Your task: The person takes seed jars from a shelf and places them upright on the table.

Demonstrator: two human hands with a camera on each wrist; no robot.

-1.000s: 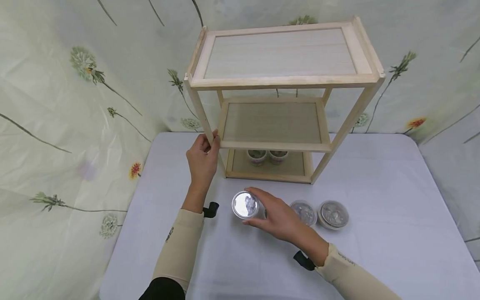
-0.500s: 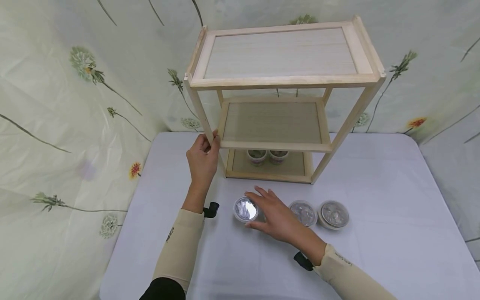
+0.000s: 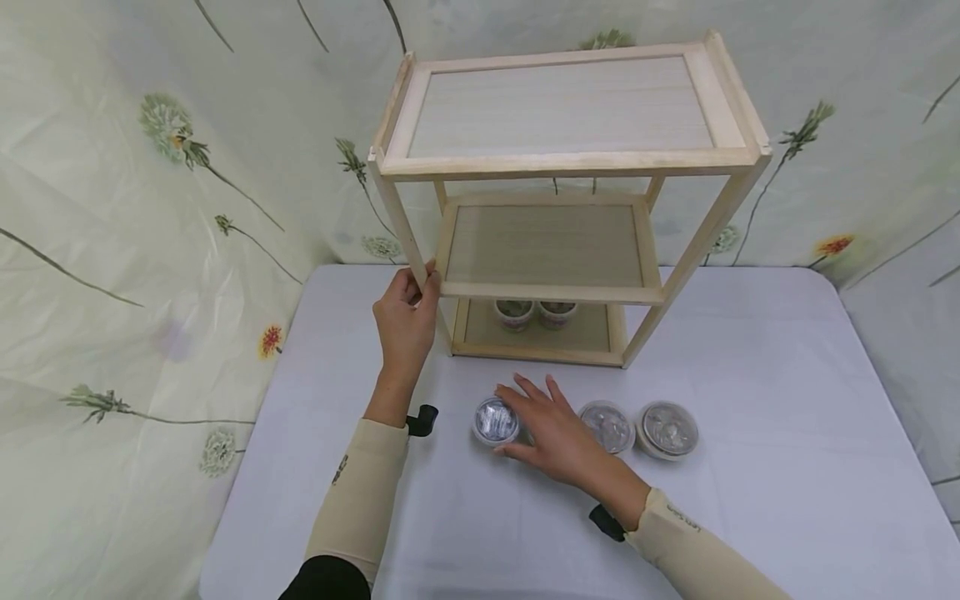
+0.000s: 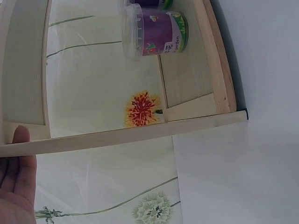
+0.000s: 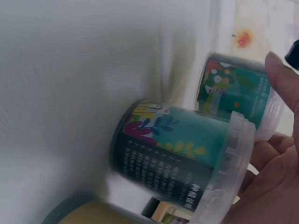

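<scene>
A clear-lidded plastic cup (image 3: 496, 419) stands on or just above the white cloth, with my right hand (image 3: 551, 433) spanning it between thumb and forefinger; my other fingers are raised. In the right wrist view this cup (image 5: 233, 88) has a green printed label, and another green cup (image 5: 177, 149) is nearer the camera. My left hand (image 3: 405, 321) grips the front left post (image 3: 400, 221) of a wooden three-tier rack. Two cups (image 3: 514, 312) sit on its bottom shelf; the left wrist view shows one with a purple label (image 4: 161, 32).
Two more lidded cups, a middle one (image 3: 608, 425) and a right one (image 3: 667, 430), stand to the right, partly behind my wrist. The rack's top shelf (image 3: 562, 108) and middle shelf (image 3: 547, 246) rise behind. A flowered curtain (image 3: 150, 250) surrounds the table.
My right hand has lowered the cup toward the cloth and shifted slightly right with it, and its fingers have spread. My left hand has stayed on the post.
</scene>
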